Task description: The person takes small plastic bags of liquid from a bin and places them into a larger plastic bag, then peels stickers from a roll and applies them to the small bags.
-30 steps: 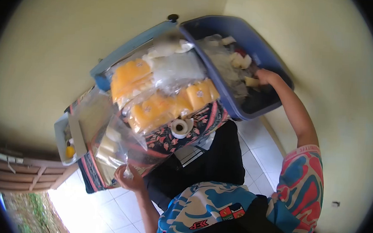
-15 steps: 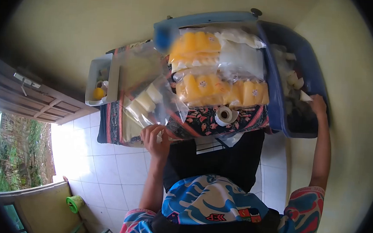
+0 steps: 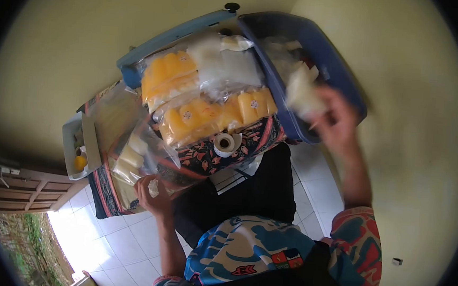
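Note:
My right hand (image 3: 339, 121) is closed on a pale cream packet (image 3: 302, 92), blurred by motion, over the near side of the blue bin (image 3: 350, 82). More pale packets and wrappings show inside that bin. At the table's front edge, my left hand (image 3: 155, 199) has its fingers curled round a small crumpled whitish piece (image 3: 153, 187) that looks like plastic. Just beyond it lies a clear plastic bag (image 3: 156, 151) with several pale cylinder-shaped packs (image 3: 131, 156) in it. A roll of labels or tape (image 3: 223, 144) rests on the patterned cloth (image 3: 201, 159).
Clear bags of orange packs (image 3: 188, 121) and a bag of whitish packs (image 3: 231, 69) cover the table's middle and back. A white tray (image 3: 95, 147) with a yellow round thing stands at the left end. A blue lid (image 3: 178, 36) leans behind, against the wall.
My right hand has lifted out of the bin, bringing up the pale packet. The whole view has turned and shifted, so the table appears further left. My left hand stays by the table's front edge.

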A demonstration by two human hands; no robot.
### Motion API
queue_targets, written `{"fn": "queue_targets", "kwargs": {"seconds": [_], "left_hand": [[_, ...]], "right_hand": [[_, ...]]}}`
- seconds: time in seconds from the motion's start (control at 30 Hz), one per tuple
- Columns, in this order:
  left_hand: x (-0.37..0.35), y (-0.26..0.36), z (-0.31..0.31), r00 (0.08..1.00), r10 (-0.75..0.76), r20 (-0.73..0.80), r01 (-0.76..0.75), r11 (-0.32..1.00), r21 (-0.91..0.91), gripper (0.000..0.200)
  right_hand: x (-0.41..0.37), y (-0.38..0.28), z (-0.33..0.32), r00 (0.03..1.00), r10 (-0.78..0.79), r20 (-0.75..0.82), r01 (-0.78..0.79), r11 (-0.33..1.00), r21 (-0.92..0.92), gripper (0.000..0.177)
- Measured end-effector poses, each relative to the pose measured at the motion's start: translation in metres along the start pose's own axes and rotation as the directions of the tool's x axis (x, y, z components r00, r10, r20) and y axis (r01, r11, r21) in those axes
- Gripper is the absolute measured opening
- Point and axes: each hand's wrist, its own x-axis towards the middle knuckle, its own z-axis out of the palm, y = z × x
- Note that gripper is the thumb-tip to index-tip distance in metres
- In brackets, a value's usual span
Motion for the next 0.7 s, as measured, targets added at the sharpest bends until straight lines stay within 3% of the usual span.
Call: {"fn": "queue_targets", "kwargs": {"seconds": [0.03, 0.1, 0.17, 0.23, 0.37, 0.43, 0.7], "left_hand": [[0.001, 0.001, 0.000, 1.000, -0.001, -0.003, 0.001, 1.000, -0.009, 0.019], [0.003, 0.002, 0.000, 1.000, -0.011, -0.005, 0.011, 1.000, -0.024, 0.019], [0.004, 0.001, -0.004, 1.000, -0.023, -0.013, 0.023, 0.999, -0.030, 0.019], [0.005, 0.000, -0.008, 1.000, -0.023, -0.019, 0.023, 0.999, -0.039, 0.019], [0.010, -0.002, -0.019, 1.000, 0.012, -0.012, -0.012, 0.999, -0.050, 0.019], [0.014, 0.002, -0.022, 1.000, -0.011, -0.014, 0.010, 0.998, -0.062, 0.015], [0.017, 0.007, -0.021, 0.998, 0.054, -0.024, -0.055, 0.997, -0.045, 0.015]], "right_hand": [[-0.011, -0.018, 0.022, 0.987, -0.080, 0.143, 0.074, 0.996, 0.047, 0.041], [-0.041, -0.023, 0.081, 0.919, -0.032, 0.393, -0.032, 0.987, 0.157, 0.028], [-0.060, -0.008, 0.142, 0.849, -0.252, 0.465, 0.159, 0.960, 0.229, 0.019], [-0.076, 0.000, 0.192, 0.825, -0.329, 0.460, 0.204, 0.931, 0.301, 0.014], [-0.091, -0.004, 0.258, 0.863, -0.333, 0.379, 0.196, 0.914, 0.355, 0.013], [-0.085, -0.011, 0.276, 0.893, -0.347, 0.286, 0.260, 0.917, 0.302, 0.016], [-0.061, -0.020, 0.320, 0.921, -0.273, 0.280, 0.182, 0.933, 0.310, 0.025]]}}
